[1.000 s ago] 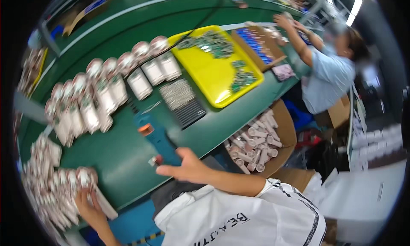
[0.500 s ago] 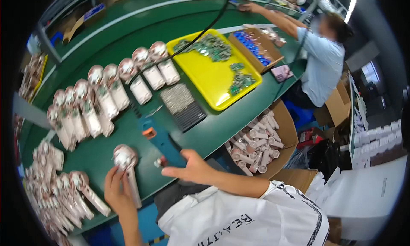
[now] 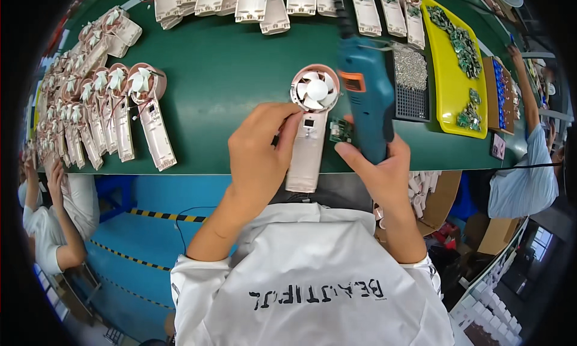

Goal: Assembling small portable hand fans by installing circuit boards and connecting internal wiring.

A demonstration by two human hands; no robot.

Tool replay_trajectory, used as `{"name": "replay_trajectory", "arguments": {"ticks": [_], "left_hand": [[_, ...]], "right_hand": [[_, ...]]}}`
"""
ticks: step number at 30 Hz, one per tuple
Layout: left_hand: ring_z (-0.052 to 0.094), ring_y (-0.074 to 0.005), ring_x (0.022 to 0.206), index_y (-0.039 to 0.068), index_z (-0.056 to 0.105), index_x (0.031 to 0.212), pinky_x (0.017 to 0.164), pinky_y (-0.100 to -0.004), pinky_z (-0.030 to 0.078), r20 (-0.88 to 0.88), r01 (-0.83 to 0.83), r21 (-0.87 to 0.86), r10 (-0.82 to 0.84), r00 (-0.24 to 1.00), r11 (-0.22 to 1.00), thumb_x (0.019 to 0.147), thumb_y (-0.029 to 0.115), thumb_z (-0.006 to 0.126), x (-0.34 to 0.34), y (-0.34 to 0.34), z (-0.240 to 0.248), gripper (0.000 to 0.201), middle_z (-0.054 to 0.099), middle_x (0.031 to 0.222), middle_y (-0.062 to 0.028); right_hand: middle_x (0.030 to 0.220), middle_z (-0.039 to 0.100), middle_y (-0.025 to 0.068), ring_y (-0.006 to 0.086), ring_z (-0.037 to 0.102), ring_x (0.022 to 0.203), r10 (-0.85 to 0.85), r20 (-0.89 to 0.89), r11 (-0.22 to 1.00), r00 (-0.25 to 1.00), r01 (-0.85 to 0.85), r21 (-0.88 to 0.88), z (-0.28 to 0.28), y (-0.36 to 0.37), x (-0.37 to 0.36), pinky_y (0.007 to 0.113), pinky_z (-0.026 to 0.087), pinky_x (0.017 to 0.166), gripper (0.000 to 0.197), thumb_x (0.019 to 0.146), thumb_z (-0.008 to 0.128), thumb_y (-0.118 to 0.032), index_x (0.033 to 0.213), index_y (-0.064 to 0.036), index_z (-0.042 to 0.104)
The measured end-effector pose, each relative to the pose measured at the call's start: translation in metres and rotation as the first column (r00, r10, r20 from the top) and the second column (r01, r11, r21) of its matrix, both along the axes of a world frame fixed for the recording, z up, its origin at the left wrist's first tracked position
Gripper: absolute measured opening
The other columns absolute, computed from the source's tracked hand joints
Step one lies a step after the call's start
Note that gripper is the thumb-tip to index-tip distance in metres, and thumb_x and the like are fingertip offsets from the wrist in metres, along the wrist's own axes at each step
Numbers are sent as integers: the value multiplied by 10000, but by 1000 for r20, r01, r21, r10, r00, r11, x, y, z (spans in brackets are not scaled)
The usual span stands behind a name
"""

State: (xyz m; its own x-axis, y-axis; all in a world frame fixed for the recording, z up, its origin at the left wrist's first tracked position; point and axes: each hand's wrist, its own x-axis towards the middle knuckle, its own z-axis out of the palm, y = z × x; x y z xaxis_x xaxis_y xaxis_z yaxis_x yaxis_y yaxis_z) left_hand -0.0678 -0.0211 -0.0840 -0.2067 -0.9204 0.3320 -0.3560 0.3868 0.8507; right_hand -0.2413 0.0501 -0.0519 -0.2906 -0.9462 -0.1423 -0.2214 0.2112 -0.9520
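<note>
The left hand (image 3: 259,147) is closed around the pale pink handle of a handheld fan (image 3: 310,122), which lies face up on the green counter (image 3: 222,63) at its near edge, its round head pointing away. The right hand (image 3: 377,168) grips a blue electric screwdriver (image 3: 365,96) just right of the fan, a small green circuit board (image 3: 341,131) between them. More pink fan bodies (image 3: 129,111) lie in rows to the left.

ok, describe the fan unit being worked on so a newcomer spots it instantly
On the green table, look at the near edge, centre. The pink handheld fan lies alone there, gripped by the left hand, beside the blue screwdriver in the right hand. The other fans lie in rows, untouched.
</note>
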Motion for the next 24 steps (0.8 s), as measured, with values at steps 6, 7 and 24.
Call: {"name": "replay_trajectory", "arguments": {"ticks": [6,7,24], "left_hand": [[634,-200,648,4,670,956,582,-279,514,-118,23,159,-4,993,987,843,-20,675,1,-1,-4,116,660,851,-114],[636,-188,652,0,669,956,585,-276,515,-169,24,213,13,986,977,847,-22,671,1,0,-5,111,659,847,-113],[664,-139,691,-28,610,952,596,-247,523,-260,120,472,8,965,873,877,0,659,0,-1,10,94,677,836,-109]], "right_hand": [[1033,617,106,205,619,899,116,-154,987,981,-131,-88,-2,-12,12,293,483,799,352,749,754,-48,1075,22,640],[1035,617,107,208,621,901,123,-190,985,974,-144,-98,-4,-14,12,297,485,800,355,747,754,-51,1076,21,641],[795,633,7,58,548,712,-153,-27,986,988,155,61,-3,-21,23,219,462,648,248,820,761,-110,980,38,642]]}}
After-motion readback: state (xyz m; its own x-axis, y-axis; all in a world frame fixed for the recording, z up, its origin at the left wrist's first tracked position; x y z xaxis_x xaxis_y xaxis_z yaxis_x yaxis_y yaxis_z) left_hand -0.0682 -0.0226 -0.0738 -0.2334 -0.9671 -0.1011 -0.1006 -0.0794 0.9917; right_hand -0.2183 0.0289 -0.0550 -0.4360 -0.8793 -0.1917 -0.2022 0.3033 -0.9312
